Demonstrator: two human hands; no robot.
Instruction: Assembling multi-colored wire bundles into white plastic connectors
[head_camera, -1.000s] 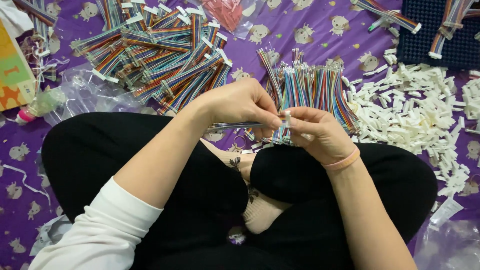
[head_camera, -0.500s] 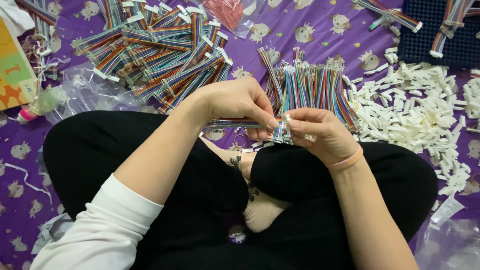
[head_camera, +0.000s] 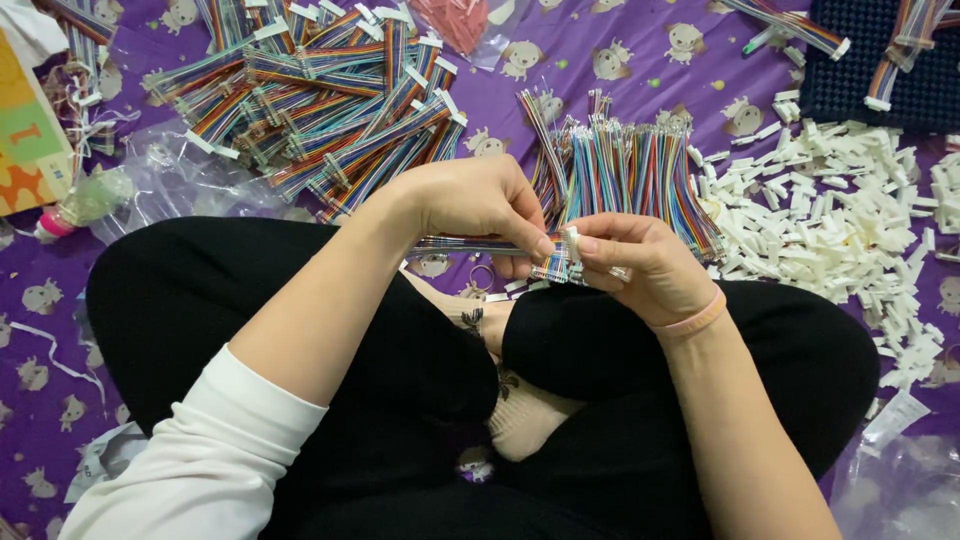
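Two hands meet over a cross-legged lap, the left hand (head_camera: 480, 205) pinching a flat rainbow ribbon cable (head_camera: 470, 244) lying sideways, its end at the white connector (head_camera: 573, 247) gripped in the right hand (head_camera: 640, 265), loose wires (head_camera: 630, 170) and white housings (head_camera: 830, 215) beyond.

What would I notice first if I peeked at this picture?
Probably the rainbow wires: a big heap at the top left of the purple cloth, and a loose bunch just behind the hands. In the middle, the left hand and right hand pinch a small white connector on a strip of wires. To the right lies a pile of white plastic pieces.
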